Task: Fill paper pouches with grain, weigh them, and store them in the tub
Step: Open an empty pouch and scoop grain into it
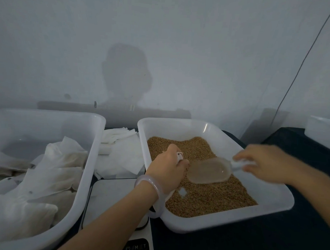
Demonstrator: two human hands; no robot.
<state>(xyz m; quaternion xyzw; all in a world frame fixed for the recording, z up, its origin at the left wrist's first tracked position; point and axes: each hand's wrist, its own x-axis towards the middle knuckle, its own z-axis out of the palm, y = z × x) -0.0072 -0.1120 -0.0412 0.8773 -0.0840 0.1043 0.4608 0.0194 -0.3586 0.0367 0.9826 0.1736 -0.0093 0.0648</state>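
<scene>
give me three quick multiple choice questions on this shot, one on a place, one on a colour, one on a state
1. Where do the filled pouches lie?
A in the left tub
B on a chair
C on the floor

2. What colour is the grain?
A white
B golden brown
C black

3. What is the right hand doing?
A waving in the air, empty
B holding a knife
C gripping the clear scoop by its handle

Answers:
1 A, they are heaped inside the left tub.
2 B, the kernels look golden brown.
3 C, its fingers curl round the scoop's handle.
</scene>
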